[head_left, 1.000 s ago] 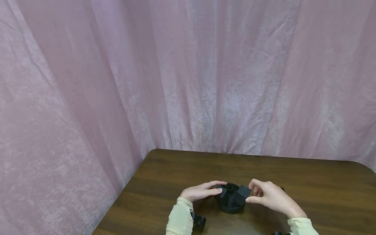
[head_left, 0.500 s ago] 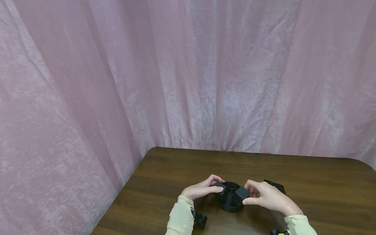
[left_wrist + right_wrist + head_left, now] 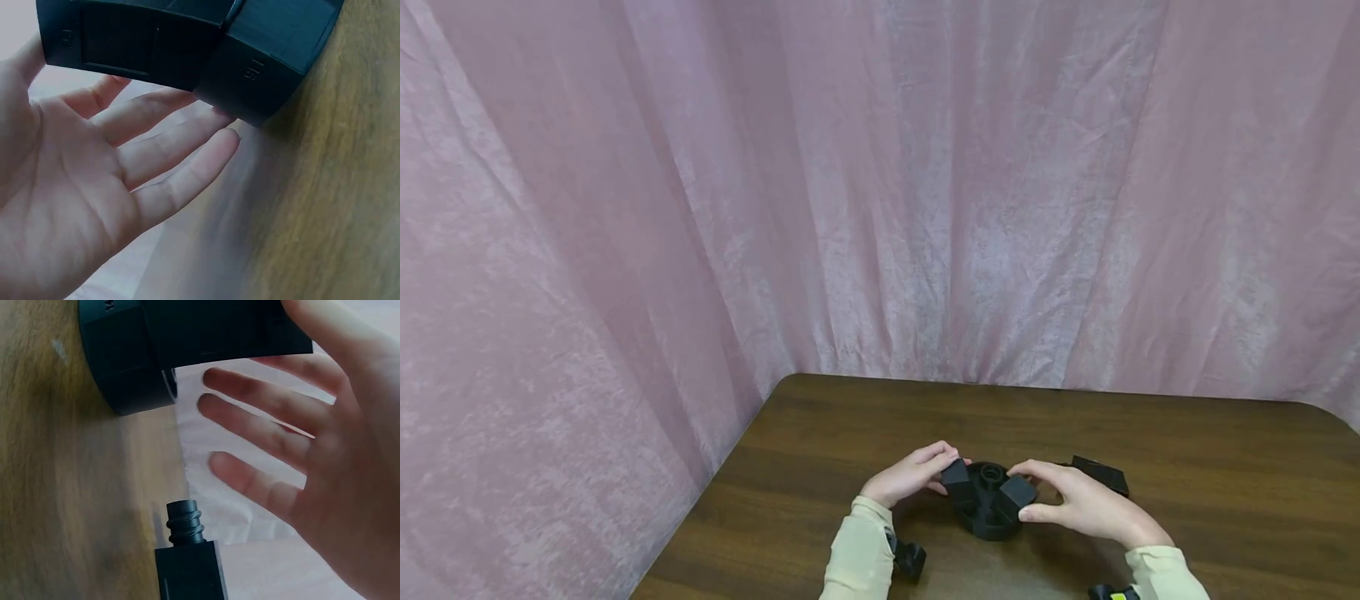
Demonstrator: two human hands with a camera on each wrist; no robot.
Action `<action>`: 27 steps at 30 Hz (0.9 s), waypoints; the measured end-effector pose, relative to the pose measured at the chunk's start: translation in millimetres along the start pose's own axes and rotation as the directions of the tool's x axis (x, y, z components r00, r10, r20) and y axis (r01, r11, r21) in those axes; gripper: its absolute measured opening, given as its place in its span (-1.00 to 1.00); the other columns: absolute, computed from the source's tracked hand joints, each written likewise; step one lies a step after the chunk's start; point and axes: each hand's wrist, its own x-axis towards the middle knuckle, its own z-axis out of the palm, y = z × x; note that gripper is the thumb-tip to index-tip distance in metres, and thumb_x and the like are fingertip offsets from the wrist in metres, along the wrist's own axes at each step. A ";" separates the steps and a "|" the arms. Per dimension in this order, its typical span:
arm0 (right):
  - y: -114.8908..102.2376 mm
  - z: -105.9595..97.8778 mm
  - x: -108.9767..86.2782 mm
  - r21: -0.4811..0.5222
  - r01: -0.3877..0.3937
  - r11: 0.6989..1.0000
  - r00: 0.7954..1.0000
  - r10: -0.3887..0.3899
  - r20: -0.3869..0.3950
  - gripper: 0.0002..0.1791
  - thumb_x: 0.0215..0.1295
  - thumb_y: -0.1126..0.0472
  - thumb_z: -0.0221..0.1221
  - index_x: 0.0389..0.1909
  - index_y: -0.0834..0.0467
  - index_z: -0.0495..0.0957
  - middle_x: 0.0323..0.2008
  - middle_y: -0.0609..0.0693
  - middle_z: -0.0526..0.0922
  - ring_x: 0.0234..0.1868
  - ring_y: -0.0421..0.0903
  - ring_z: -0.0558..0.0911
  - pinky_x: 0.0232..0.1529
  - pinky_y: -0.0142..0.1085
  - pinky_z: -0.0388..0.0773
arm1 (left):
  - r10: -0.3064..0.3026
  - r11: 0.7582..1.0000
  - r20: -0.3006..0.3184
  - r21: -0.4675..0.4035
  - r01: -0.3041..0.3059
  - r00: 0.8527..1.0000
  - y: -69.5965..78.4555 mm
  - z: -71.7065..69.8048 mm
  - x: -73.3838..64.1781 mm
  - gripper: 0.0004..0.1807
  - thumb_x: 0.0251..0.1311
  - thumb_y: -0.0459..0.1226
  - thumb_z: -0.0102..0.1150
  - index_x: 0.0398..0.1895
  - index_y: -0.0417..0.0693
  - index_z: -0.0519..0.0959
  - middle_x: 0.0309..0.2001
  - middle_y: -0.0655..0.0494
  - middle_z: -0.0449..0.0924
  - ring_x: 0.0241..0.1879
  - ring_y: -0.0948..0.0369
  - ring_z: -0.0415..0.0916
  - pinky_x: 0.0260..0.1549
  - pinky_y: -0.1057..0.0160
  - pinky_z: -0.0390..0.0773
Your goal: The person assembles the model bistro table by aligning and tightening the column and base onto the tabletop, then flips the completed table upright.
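A round black base (image 3: 988, 530) stands on the table, with a threaded hole in its raised middle. Two angular black blocks sit at its sides, tilted outward. My left hand (image 3: 906, 477) holds the left block (image 3: 956, 473), fingers behind and under it; in the left wrist view that block (image 3: 119, 44) hides part of the grip. At the other side my right hand (image 3: 1078, 500) pinches the right block (image 3: 1019, 492) between thumb and forefinger. The right wrist view shows this block (image 3: 225, 331) beside the base (image 3: 122, 375), the other fingers stretched out below it.
Behind my right hand lies another black piece (image 3: 1101, 476); the right wrist view shows its threaded stud (image 3: 185, 522). The brown wooden table (image 3: 850, 417) ends at a pink curtain (image 3: 880, 250). Camera mounts (image 3: 910, 562) are strapped to the wrists.
My left thumb has moved off the left block's top to its far side. The right forefinger has shifted left onto the right block's far edge. More of the black piece behind shows.
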 end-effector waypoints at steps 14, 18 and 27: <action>10.1 7.0 1.6 0.082 -0.123 0.989 0.981 0.109 0.160 -0.28 0.12 -0.21 0.08 0.20 0.15 0.26 0.08 0.10 0.49 0.05 0.12 0.50 -0.12 -0.05 0.46 | -0.002 1.000 0.115 0.001 0.002 0.993 2.0 -1.8 -12.2 -0.55 0.08 -0.18 0.19 -0.01 0.00 0.26 -0.12 0.09 0.53 -0.18 0.28 0.55 -0.12 0.34 0.46; 13.5 7.0 0.5 0.065 -0.080 0.995 0.984 0.068 0.165 -0.42 0.09 -0.21 0.11 0.10 -0.04 0.33 0.04 -0.01 0.52 0.07 0.06 0.50 -0.12 -0.21 0.47 | 0.007 1.000 0.091 -0.013 -0.006 0.996 0.3 -1.8 -10.5 -0.57 0.15 -0.17 0.12 0.02 -0.05 0.22 -0.11 -0.08 0.54 -0.29 0.16 0.60 -0.13 0.29 0.50; 13.9 3.8 -1.2 -0.013 -0.034 0.999 0.984 0.036 0.174 -0.54 0.10 -0.07 0.16 0.03 -0.03 0.40 0.04 -0.03 0.52 0.09 0.08 0.48 -0.05 -0.19 0.45 | 0.019 0.987 -0.255 0.162 0.023 0.967 -3.9 6.7 3.6 -0.66 0.11 -0.02 0.12 -0.19 0.02 0.33 -0.18 0.08 0.58 -0.27 0.24 0.54 -0.26 0.31 0.48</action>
